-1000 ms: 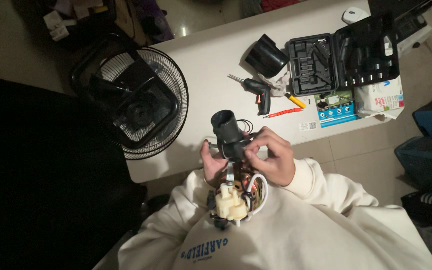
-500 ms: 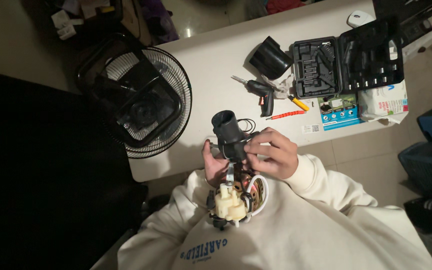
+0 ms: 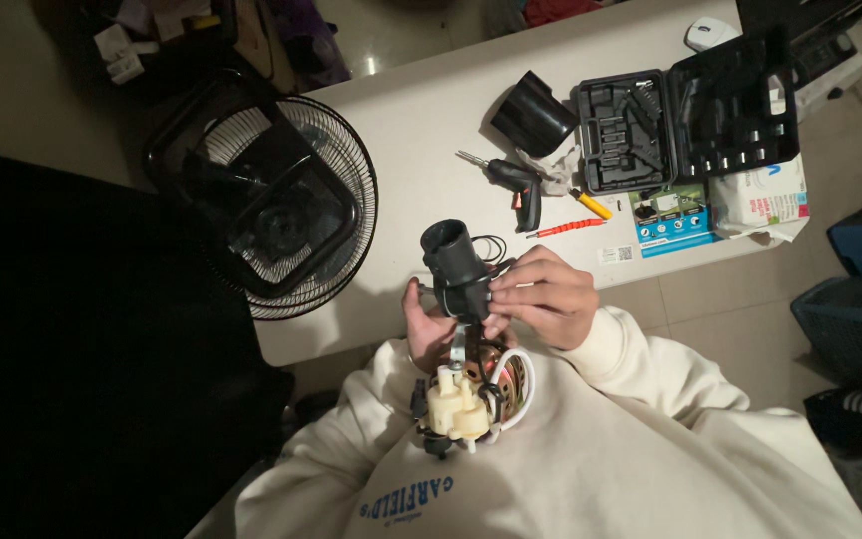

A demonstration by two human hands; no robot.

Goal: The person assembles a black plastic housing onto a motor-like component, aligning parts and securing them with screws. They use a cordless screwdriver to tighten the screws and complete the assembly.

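Both my hands hold a fan motor assembly close to my chest, over the near edge of the white table (image 3: 421, 130). My left hand (image 3: 425, 329) grips the black tubular neck piece (image 3: 454, 262) from below. My right hand (image 3: 539, 296) pinches the same black piece from the right, fingers on its side. Below the hands hangs the motor (image 3: 471, 394) with copper windings, white wires and a cream plastic gear housing (image 3: 454, 407), resting against my cream sweatshirt.
A black fan guard with blades (image 3: 276, 205) lies at the table's left end. A black cup-shaped cover (image 3: 534, 113), an electric screwdriver (image 3: 516, 185), a red-handled tool (image 3: 563, 229), an open black tool case (image 3: 685, 125), a tissue pack (image 3: 758, 195) and a mouse (image 3: 707, 32) lie on the right.
The hands stay on the black neck piece; my right fingers have shifted slightly along its side. The view has moved a little.
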